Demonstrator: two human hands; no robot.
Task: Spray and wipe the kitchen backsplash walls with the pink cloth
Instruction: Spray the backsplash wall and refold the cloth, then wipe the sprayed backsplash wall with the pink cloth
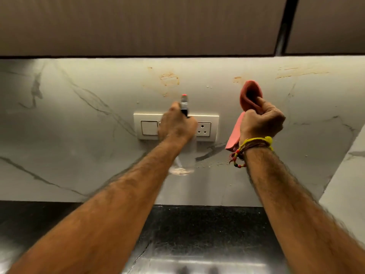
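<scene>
While gripping a spray bottle, left hand over the switch plate; right hand clutching pink cloth.

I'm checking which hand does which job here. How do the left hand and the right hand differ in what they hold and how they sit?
The left hand grips a spray bottle in front of the switch plate; the right hand grips the pink cloth beside it. The right wrist wears thread bracelets; the left is bare. The right hand sits slightly higher. Both are raised toward the stained backsplash.
</scene>
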